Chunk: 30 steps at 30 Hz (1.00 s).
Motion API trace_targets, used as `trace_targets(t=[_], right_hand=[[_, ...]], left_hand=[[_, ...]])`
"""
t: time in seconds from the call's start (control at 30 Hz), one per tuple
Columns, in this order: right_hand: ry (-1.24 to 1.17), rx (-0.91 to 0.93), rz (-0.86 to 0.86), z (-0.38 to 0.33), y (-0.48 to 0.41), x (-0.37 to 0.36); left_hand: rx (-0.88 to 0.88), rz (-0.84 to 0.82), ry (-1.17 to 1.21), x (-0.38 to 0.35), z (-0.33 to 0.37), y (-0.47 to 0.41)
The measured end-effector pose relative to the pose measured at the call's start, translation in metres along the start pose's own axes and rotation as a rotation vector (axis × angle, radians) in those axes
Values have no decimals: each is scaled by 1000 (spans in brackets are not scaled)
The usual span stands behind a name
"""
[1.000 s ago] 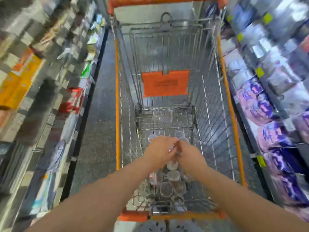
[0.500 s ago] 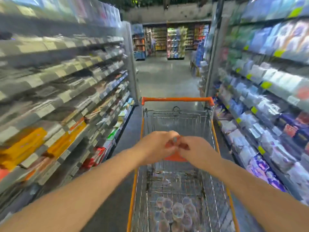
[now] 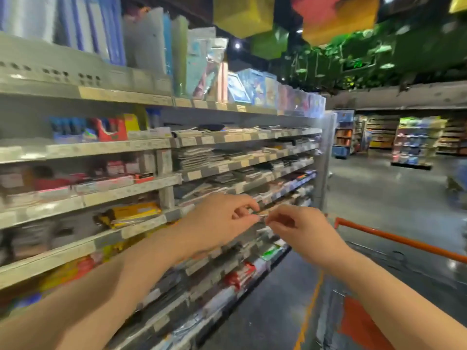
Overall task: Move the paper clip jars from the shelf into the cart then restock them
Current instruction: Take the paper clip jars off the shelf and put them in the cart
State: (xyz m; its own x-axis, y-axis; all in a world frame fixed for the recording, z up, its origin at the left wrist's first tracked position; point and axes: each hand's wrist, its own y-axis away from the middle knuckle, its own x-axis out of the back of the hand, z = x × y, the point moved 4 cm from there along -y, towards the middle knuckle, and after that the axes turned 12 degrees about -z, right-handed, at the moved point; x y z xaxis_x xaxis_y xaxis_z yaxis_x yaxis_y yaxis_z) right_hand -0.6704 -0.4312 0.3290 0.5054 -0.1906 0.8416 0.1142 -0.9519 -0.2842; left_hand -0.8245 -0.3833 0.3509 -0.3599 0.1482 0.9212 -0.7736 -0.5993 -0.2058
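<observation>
My left hand (image 3: 217,224) and my right hand (image 3: 307,233) meet fingertip to fingertip at chest height in front of the stationery shelf (image 3: 141,183) on the left. Together they pinch a small pale item (image 3: 261,216), too blurred and too covered by fingers to name. The cart (image 3: 404,241) stands at lower right; only its orange rim, some wire and the orange seat flap (image 3: 361,324) show. The jars in the cart are out of view, and I make out no jars on the shelf.
Shelf boards packed with notebooks, boxes and packets run along the left, with folders on top. The grey aisle floor (image 3: 379,198) opens ahead to the right towards more shelving at the back. Coloured boxes and green leaves hang overhead.
The view swung up from the cart's inside, with its jars, to the left shelf. Both hands stayed joined and rose from the basket to shelf height.
</observation>
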Motion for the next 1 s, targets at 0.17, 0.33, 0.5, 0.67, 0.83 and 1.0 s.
trace_targets(t=[0.17, 0.33, 0.5, 0.67, 0.83, 1.0], right_hand=[[-26, 200, -86, -113, -83, -51], [-96, 348, -72, -225, -177, -111], [-145, 456, -105, -320, -258, -171], [-169, 556, -155, -386, -339, -220], [-134, 668, -170, -439, -423, -253], [-48, 739, -227, -486, -522, -275]], left_hand=[[198, 82, -203, 89, -96, 85], [439, 173, -386, 183, -187, 179], [608, 295, -358, 250, -273, 259], [714, 365, -373, 298, -350, 303], [816, 383, -474, 345, -426, 311], [932, 317, -506, 385, -504, 297]])
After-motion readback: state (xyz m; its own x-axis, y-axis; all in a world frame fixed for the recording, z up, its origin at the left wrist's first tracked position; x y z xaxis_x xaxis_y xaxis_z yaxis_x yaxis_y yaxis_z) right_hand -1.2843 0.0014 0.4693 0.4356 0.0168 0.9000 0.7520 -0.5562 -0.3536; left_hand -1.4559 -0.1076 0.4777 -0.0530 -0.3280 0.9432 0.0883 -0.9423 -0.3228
